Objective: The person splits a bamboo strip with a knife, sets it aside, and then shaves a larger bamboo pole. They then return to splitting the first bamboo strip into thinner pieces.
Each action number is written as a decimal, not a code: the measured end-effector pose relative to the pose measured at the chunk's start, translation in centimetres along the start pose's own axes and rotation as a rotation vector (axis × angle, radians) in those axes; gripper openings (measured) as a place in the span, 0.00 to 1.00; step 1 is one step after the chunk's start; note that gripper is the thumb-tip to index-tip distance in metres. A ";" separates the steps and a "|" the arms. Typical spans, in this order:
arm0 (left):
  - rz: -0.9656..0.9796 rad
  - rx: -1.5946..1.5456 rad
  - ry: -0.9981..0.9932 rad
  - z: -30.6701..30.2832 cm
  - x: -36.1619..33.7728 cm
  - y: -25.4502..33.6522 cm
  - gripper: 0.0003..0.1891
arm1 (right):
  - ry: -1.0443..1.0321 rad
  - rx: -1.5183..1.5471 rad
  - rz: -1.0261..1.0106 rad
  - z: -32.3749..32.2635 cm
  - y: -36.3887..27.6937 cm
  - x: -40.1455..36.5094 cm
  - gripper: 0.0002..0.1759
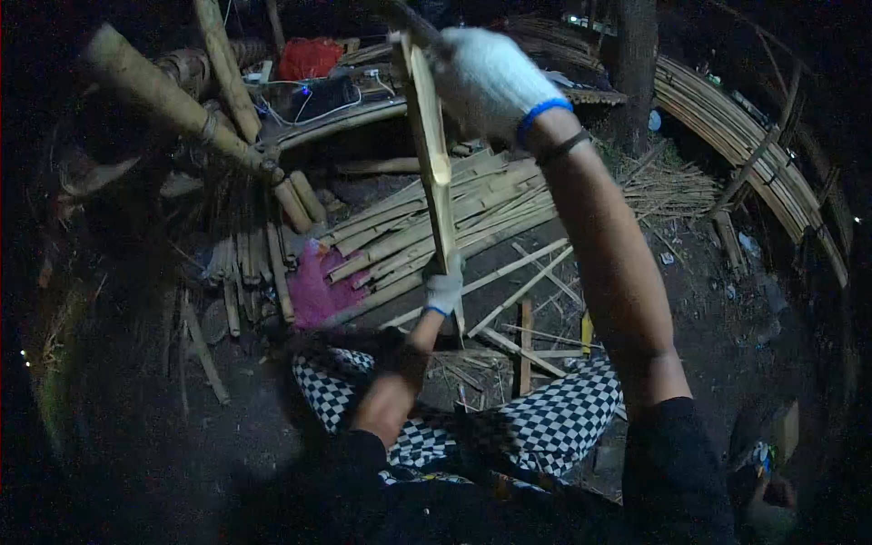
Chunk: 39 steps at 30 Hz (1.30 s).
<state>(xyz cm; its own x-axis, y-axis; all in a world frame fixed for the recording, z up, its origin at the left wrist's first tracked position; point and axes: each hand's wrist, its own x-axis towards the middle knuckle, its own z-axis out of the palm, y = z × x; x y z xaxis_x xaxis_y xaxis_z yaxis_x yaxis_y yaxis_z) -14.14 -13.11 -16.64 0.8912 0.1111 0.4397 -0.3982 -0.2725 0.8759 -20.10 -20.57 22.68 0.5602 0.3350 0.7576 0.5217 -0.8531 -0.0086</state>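
Observation:
A split bamboo piece [439,173] stands nearly upright in front of me, its pale inner side showing. My left hand [444,289], in a white glove, is wrapped round its lower part. My right hand [486,77], in a white glove with a blue cuff, is raised beside the top end, closed on the handle of a dark tool [411,20]. The tool lies at the top of the bamboo, and its far end is cut off by the frame edge.
Split bamboo strips [490,195] lie in a pile ahead, beside a pink sack [318,289]. Thick bamboo poles [173,104] slant at the upper left, near a red bag [310,58]. Long strips [745,136] curve along the right. A tree trunk [636,73] stands behind.

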 end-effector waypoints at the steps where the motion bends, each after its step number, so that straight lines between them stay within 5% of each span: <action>1: -0.167 0.020 -0.004 -0.4 1.1 1.6 0.16 | 0.022 -0.040 -0.011 -1.4 -0.6 0.9 0.10; 2: 0.045 0.057 0.103 -0.8 1.9 3.1 0.15 | 0.190 -0.202 -0.261 -1.1 1.0 3.4 0.08; 6: 0.308 0.167 0.149 -3.2 3.8 8.0 0.13 | 0.242 -0.278 -0.258 -1.4 0.0 1.0 0.08; 7: 0.285 0.176 0.134 -4.0 2.3 7.0 0.13 | 0.241 -0.292 -0.247 -1.2 -0.4 0.1 0.08; 8: 0.019 0.081 -0.064 -4.6 1.1 5.7 0.12 | 0.161 -0.349 -0.247 5.1 2.2 -1.4 0.11; 9: -0.231 -0.014 -0.266 -4.7 0.3 4.2 0.14 | -0.038 0.100 0.240 7.9 1.0 -3.7 0.14; 10: -0.094 -0.381 -0.182 -3.8 0.2 0.9 0.24 | -0.093 0.151 0.315 6.9 0.7 -4.3 0.16; 11: 0.040 -0.259 -0.189 -3.4 1.4 -1.1 0.30 | 0.112 0.125 0.090 7.9 2.4 -4.2 0.17; 13: 0.159 -0.349 -0.264 -5.2 1.7 4.9 0.29 | -0.292 0.256 0.354 3.9 1.3 -3.7 0.17; 15: -0.041 -0.221 -0.316 -4.5 4.0 3.8 0.24 | -0.449 0.868 0.581 5.3 3.2 -3.5 0.16; 16: -0.369 0.030 -0.328 -6.3 3.7 11.5 0.18 | -0.449 1.217 0.685 4.5 2.1 -3.8 0.14; 17: -0.376 0.032 -0.328 -4.8 4.5 8.2 0.18 | -0.454 1.221 0.688 5.4 2.8 -3.8 0.14; 19: 0.068 0.095 -0.155 -0.9 6.5 -1.3 0.14 | -0.401 0.846 0.366 8.3 4.4 -3.5 0.14; 20: -0.011 -0.058 0.001 0.0 6.5 -0.3 0.10 | -0.494 0.832 0.589 6.7 3.5 -3.0 0.16; 21: -0.015 -0.049 -0.002 0.0 6.1 1.0 0.10 | -0.495 0.841 0.593 5.8 3.3 -2.6 0.16; 23: 0.249 -0.168 0.191 -0.6 5.3 3.3 0.09 | -0.511 0.252 0.126 5.5 3.9 -1.8 0.19; 24: 0.067 -0.197 0.199 -0.4 5.1 3.6 0.11 | -0.517 0.089 -0.020 7.1 5.4 -1.1 0.21; 25: 0.051 -0.185 0.198 -0.2 5.4 2.8 0.11 | -0.566 0.006 0.046 4.5 3.2 -0.8 0.20; 27: -0.066 -0.071 0.165 0.4 6.1 1.8 0.12 | -0.526 -0.426 -0.452 5.7 6.3 0.6 0.15; 29: -0.008 0.085 0.150 -1.1 6.1 5.3 0.12 | -0.528 -0.211 0.040 3.1 5.3 0.8 0.15; 32: 0.138 0.129 0.140 -2.6 7.9 11.5 0.13 | -0.224 -0.142 -0.070 -0.8 5.0 2.1 0.20; 33: 0.108 0.106 0.106 -3.8 8.1 14.5 0.13 | -0.162 -0.160 -0.115 -1.8 4.4 2.2 0.20; 34: -0.131 0.099 -0.032 -5.5 7.6 18.3 0.13 | -0.118 -0.168 -0.143 -2.7 3.3 1.6 0.21; 37: 0.074 -0.018 -0.037 -5.6 6.7 15.8 0.15 | -0.053 -0.174 -0.150 -0.9 2.9 -0.6 0.21; 38: 0.271 0.168 0.009 -4.8 5.1 9.4 0.19 | -0.083 -0.173 -0.156 3.6 4.8 -1.4 0.21; 39: 0.106 -0.215 -0.129 -5.0 1.7 5.8 0.28 | -0.175 -0.025 -0.130 9.6 7.0 -3.7 0.21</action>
<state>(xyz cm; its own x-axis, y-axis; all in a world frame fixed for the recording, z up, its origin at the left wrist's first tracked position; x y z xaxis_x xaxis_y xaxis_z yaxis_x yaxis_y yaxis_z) -15.98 -9.72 -9.77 0.8569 -0.0338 0.5144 -0.5155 -0.0656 0.8544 -12.37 -23.91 13.58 0.5936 0.5058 0.6260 0.5822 -0.8069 0.0998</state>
